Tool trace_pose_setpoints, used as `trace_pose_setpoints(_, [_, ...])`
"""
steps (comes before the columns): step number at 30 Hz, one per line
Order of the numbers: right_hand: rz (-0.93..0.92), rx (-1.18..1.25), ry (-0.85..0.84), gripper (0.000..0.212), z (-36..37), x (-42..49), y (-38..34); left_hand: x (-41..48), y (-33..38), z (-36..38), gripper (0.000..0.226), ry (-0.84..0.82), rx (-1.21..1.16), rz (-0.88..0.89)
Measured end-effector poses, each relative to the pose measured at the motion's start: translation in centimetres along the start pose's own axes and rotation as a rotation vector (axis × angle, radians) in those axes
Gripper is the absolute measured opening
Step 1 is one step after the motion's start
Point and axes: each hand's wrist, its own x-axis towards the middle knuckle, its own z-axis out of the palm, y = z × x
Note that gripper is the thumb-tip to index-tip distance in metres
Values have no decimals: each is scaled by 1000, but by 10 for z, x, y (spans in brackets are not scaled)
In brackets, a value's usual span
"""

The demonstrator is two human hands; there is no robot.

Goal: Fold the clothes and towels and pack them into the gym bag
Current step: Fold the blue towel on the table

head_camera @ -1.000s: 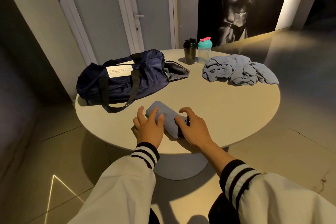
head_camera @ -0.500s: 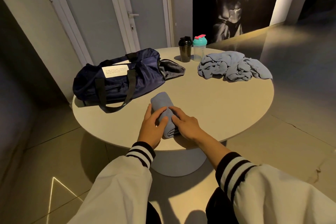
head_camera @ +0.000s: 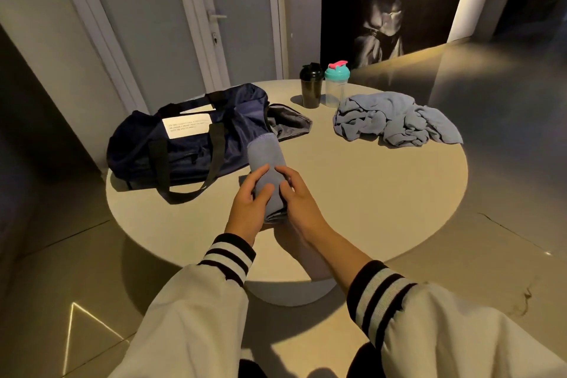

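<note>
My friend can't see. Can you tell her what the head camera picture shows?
The left hand and right hand grip a rolled towel over a round table, its far end toward a navy gym bag. Behind lie a crumpled pile of blue-grey cloth, a black bottle and a teal-lidded bottle.

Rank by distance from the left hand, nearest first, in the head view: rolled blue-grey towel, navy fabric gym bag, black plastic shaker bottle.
1. Rolled blue-grey towel, in the left hand.
2. Navy fabric gym bag, just left.
3. Black plastic shaker bottle, far back, rightward.
</note>
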Motion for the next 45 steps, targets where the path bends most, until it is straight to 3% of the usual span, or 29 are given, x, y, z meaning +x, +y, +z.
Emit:
trace_pose_setpoints(5, [-19,21,78,27,5,56,-8,63,5,-11,48,-47,-2,-5])
trace_pose_setpoints(10, [22,-22,49,22,25,86,-48,99,40,-41,62,-66,-2,-127])
trace_pose_setpoints(17, [200,-63,-99,18,67,96,-149,101,140,-94,32,-15,-45,-311])
trace_pose_setpoints(23, [259,-176,-205,16,78,124,-199,129,186,-135,34,-102,77,-339])
trace_pose_setpoints(26, [240,-248,-182,22,77,151,-199,151,192,-151,33,-120,159,-360])
trace_pose_setpoints(32, [273,-414,-96,51,90,234,-166,213,180,-175,34,74,318,-374])
trace_pose_setpoints(35, [274,-515,-179,54,97,273,-145,252,168,-178,38,49,471,-373])
trace_pose_setpoints(39, [290,-914,-383,58,101,320,-123,288,143,-181,32,80,497,-446])
trace_pose_setpoints(42, [446,-1161,-572,68,99,340,-108,301,121,-179,35,-30,569,-509])
trace_pose_setpoints(45, [618,-1269,-662,62,89,331,-93,312,100,-178,42,-176,598,-588])
